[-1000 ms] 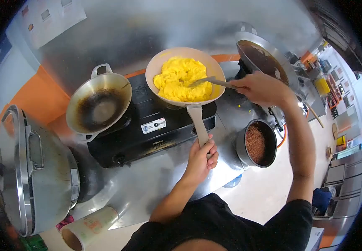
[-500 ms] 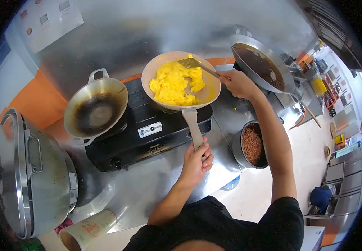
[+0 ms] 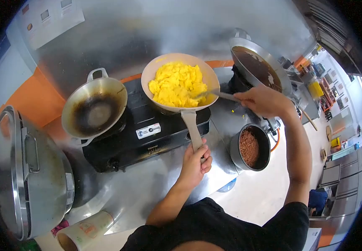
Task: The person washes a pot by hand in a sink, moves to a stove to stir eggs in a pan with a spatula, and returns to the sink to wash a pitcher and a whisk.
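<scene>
My left hand (image 3: 195, 162) is wrapped round the beige handle of a frying pan (image 3: 209, 75), which sits on the right burner of a black gas stove (image 3: 156, 142). Yellow scrambled eggs (image 3: 174, 81) are heaped in the pan. In my right hand (image 3: 264, 101) is the handle of a spatula (image 3: 227, 96). Its blade, smeared by motion, touches the right lower side of the eggs. Below my right forearm stands a dark pot (image 3: 251, 147) with reddish-brown crumbly food inside.
A stained wok (image 3: 95, 109) rests on the left burner. At back right is a large wok (image 3: 258, 67) of dark liquid. A big lidded cooker (image 3: 43, 175) stands at left, near a cardboard tube (image 3: 84, 230). A person in dark blue (image 3: 318, 200) is far right.
My right hand has moved right and down, carrying the spatula from the pan's upper right to its lower right. The eggs are gathered into a more compact heap. My left hand stays on the handle.
</scene>
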{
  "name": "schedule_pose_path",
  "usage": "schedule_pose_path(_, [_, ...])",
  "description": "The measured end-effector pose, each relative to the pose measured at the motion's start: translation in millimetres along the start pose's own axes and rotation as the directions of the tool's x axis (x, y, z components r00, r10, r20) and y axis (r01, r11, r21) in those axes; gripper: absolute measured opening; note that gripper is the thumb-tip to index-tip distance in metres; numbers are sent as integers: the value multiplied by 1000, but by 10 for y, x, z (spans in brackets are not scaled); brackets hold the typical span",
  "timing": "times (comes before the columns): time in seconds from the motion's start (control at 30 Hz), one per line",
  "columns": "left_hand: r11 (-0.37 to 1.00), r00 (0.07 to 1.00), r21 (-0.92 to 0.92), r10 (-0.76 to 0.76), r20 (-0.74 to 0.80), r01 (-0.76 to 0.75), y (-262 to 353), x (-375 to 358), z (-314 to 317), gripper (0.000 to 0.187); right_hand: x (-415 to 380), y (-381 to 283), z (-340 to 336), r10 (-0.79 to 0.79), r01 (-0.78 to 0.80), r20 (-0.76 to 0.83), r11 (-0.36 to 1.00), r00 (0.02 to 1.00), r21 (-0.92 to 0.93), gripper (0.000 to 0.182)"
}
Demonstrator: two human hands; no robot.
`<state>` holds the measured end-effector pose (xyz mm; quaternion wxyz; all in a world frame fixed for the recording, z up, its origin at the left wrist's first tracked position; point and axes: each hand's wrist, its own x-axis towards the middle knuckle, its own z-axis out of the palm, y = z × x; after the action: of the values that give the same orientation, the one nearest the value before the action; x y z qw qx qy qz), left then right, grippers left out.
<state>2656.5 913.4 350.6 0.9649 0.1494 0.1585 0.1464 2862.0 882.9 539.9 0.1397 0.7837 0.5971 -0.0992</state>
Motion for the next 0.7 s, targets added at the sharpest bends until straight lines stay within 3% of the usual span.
schedule_pose_path(0.07, [1000, 1000, -12, 0, 19, 0, -27, 11, -34, 22, 5, -130, 71, 32, -26, 120, 998, 992, -56, 35])
schedule_pose_path(0.13, [1000, 999, -19, -2, 34, 3, -29, 21, -37, 22, 291, -130, 592, -95, 84, -110, 992, 989, -94, 32])
schedule_pose_path(0.2, [1000, 1000, -7, -4, 16, 4, -34, 6, -32, 22, 559, -307, 873, 142, -129, -296, 990, 944, 65, 39])
schedule_pose_path(0.23, [1000, 1000, -3, -11, 7, 11, -41, -13, -26, 22, 785, -54, 1106, 146, -129, -291, 989, 946, 76, 39])
schedule_pose_path(0.27, [1000, 1000, 2, -8, -2, 8, -29, -6, -3, 22, 1114, 367, 1295, -91, 128, -504, 991, 859, 37, 38])
schedule_pose_path(0.3, [1000, 1000, 8, 2, -10, -2, -13, -5, 10, 22, 1288, 600, 1380, -305, 363, -680, 930, 667, -62, 39])
schedule_pose_path(0.33, [1000, 1000, 13, 10, -19, -10, -14, -16, -4, 22, 1107, 535, 1076, -134, 270, -487, 937, 863, 221, 38])
schedule_pose_path(0.37, [1000, 1000, 0, 5, 0, -5, -14, -4, -23, 22, 844, 397, 573, -4, 103, -215, 886, 977, 453, 37])
schedule_pose_path(0.43, [1000, 1000, -16, 8, 20, -8, 5, -11, -47, 22, 554, 70, 86, 261, -186, -69, 824, 963, 536, 37])
schedule_pose_path(0.47, [1000, 1000, -1, 2, 20, -2, 11, -8, -47, 23, 634, 147, 173, -10, 147, -352, 919, 936, 367, 37])
schedule_pose_path(0.5, [1000, 1000, 14, -8, 19, 8, 10, -3, -40, 23, 839, 200, 333, -10, 149, -356, 919, 934, 364, 37])
schedule_pose_path(0.57, [1000, 1000, 10, -8, 10, 8, 10, -8, -25, 23, 1284, 191, 667, -199, 138, -406, 975, 892, -176, 40])
schedule_pose_path(0.63, [1000, 1000, 4, -9, -5, 9, 22, -15, -7, 23, 1325, -83, 883, -240, 204, -217, 963, 946, -176, 44])
schedule_pose_path(0.67, [1000, 1000, 11, -5, -16, 5, 26, -21, 10, 22, 1182, -269, 822, -137, 130, -163, 990, 977, -51, 46])
schedule_pose_path(0.7, [1000, 999, 15, 2, -33, -1, 21, -37, 7, 22, 1004, -332, 679, -144, 138, -152, 989, 978, -49, 46])
